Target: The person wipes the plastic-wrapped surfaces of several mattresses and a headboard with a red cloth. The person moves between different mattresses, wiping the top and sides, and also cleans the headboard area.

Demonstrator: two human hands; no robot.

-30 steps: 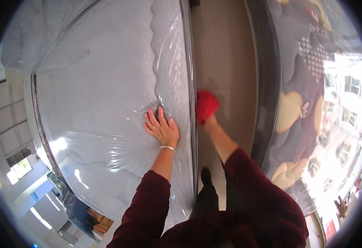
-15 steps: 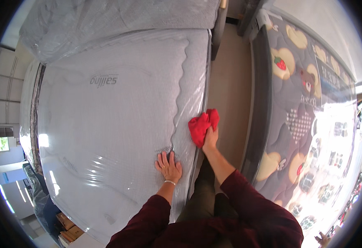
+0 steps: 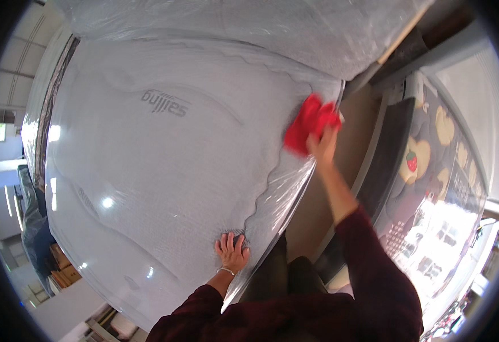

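Observation:
A large grey mattress in clear plastic wrap lies in front of me, with light glaring off the film. Bunched in my right hand is a red cloth, slightly blurred. It rests on the mattress top close to the far right corner. My left hand presses flat on the plastic near the right edge, fingers spread, holding nothing. A pale bracelet circles that wrist.
Another plastic-wrapped grey piece borders the far side. To the right, across a narrow strip of floor, stands a patterned mattress under plastic. Wooden boxes sit low at the left.
My right hand has carried the red cloth away from me along the mattress's right edge, toward its far corner. The left hand stays on the plastic. The view has turned.

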